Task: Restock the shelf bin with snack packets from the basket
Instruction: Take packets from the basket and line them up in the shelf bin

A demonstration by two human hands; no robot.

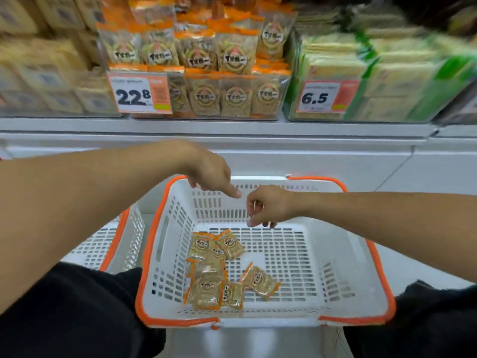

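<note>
Basket below us, shelf bin behind it.
We see snack packets (219, 270) in the basket (348, 254), left of centre; the shelf bin (201, 94) sits above, second basket (116, 236) left.

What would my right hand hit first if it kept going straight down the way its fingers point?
Probably the bare slatted floor of the basket, just right of the snack packets. The right hand hangs above it with fingers loosely curled downward; depth is hard to judge.

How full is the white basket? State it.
Nearly empty. Only a small cluster of snack packets lies on the floor of the basket, toward its left side; most of the slotted bottom shows bare.
</note>
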